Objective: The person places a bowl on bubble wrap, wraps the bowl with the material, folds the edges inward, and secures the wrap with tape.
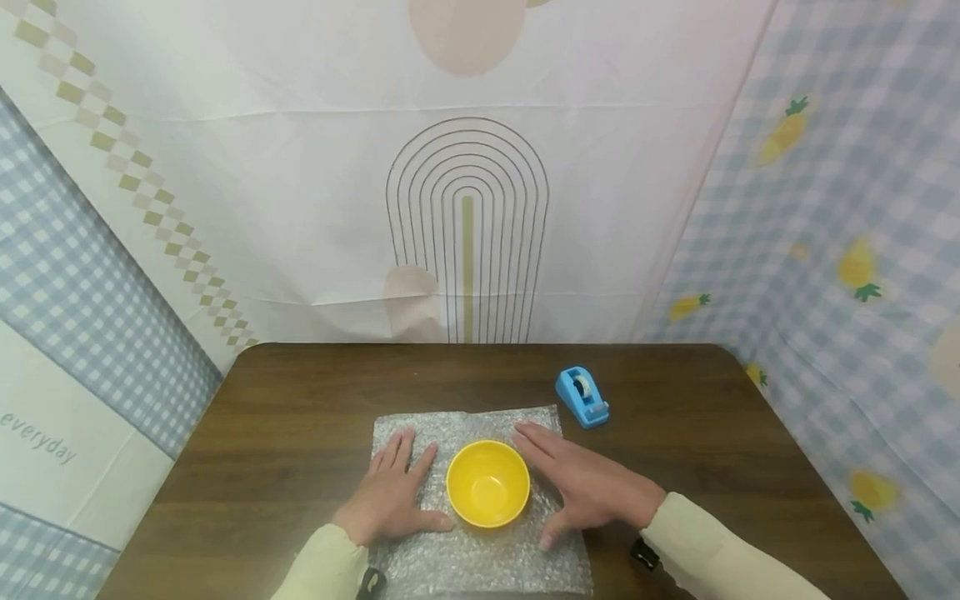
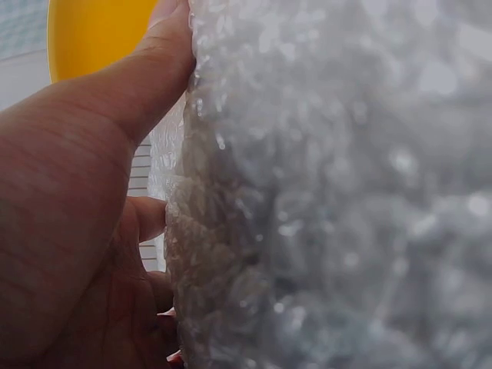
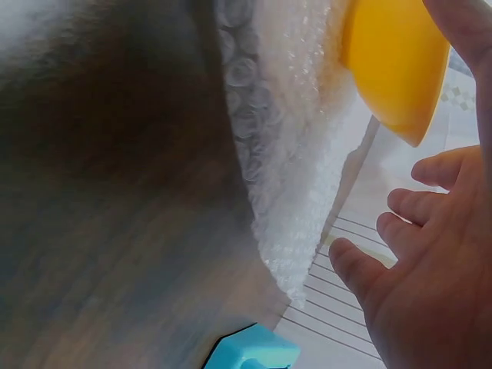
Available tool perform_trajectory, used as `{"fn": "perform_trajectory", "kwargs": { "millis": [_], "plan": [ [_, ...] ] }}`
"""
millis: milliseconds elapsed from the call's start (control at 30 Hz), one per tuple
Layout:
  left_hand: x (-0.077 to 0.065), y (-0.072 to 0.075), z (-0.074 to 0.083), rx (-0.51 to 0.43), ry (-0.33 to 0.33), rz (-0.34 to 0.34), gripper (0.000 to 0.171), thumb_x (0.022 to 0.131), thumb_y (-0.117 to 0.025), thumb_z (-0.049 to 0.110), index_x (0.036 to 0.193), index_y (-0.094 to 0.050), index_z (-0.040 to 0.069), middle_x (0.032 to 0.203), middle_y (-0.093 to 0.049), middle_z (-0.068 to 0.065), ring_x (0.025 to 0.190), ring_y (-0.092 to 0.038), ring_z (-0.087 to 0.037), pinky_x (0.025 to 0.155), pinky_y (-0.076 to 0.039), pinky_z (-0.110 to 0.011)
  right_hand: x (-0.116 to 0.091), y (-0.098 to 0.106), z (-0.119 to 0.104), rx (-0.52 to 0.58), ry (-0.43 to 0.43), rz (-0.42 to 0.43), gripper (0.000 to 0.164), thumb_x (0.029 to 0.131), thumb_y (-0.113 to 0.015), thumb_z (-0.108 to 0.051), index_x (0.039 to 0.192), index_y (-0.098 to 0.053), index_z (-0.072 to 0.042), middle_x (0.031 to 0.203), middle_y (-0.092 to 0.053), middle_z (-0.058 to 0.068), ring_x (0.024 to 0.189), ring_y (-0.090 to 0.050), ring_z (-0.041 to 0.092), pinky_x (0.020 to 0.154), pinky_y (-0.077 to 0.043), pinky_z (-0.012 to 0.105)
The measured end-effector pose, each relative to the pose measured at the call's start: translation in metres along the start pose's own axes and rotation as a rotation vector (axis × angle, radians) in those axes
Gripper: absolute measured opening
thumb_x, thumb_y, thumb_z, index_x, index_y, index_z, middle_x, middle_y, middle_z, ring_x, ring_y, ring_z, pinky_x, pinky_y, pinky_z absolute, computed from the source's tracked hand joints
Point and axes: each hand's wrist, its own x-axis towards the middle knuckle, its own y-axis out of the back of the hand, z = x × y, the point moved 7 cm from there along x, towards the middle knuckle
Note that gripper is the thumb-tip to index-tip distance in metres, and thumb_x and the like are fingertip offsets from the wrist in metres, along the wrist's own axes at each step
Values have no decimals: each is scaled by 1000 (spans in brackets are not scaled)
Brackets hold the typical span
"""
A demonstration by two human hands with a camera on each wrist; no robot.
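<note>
A round, smooth yellow bowl [image 1: 487,492] is sitting upright on a sheet of clear bubble wrap [image 1: 480,567], which is lying on a dark brown wood-grain table [image 1: 300,433]. Left of the bowl, the left hand [image 1: 393,493] is lying palm down on the wrap, its fingers spreading and pointing away from the person, its thumb reaching sideways towards the bowl's near side. Right of the bowl, the right hand [image 1: 581,481] is slanting inward with its fingers extending past the bowl's far right side and its thumb standing apart, nearer the person. Neither hand is gripping anything. Beyond the bowl to the right, a light blue plastic tape dispenser [image 1: 582,400] is standing on the table.

The left hand is covering part of the wrap's left edge. In the left wrist view, blurred wrap is filling the right side, the frame is cutting off the bowl, and the far fingertips are partly hiding behind the wrap. In the right wrist view, the frame is cropping the bowl, the thumb and the dispenser, and the tabletop is blurring.
</note>
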Motion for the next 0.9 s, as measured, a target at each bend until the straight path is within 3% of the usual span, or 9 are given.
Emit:
{"fn": "perform_trajectory", "kwargs": {
  "millis": [200, 533, 900],
  "plan": [
    [0, 2, 0, 4, 5, 1, 114, 75, -79, 73, 163, -35, 14, 174, -11, -27, 162, -10, -47, 130, -16, -64, -6, -5, 4, 7, -29, -31, 128, 66, -79, -78, 167, -15, -33, 178, -10, 0, 162, -23, 31, 122, -38, 58],
    [0, 0, 0, 4, -1, 5, 115, 74, -78, 74, 162, -36, 14, 173, -12, -27, 162, -11, -48, 130, -17, -65, -21, -24, 3, -8, -29, -100, 130, 67, -72, -84, 168, -9, -31, 179, -5, 1, 163, -20, 30, 125, -34, 58],
    [0, -1, 1, 3, -7, 8, 115, 74, -78, 74, 162, -37, 13, 173, -12, -28, 161, -11, -48, 129, -17, -66, -29, -45, -7, -62, -11, -182, 125, 72, -63, -90, 168, -16, -26, 178, -10, 3, 163, -19, 31, 127, -29, 60]
  ]
}}
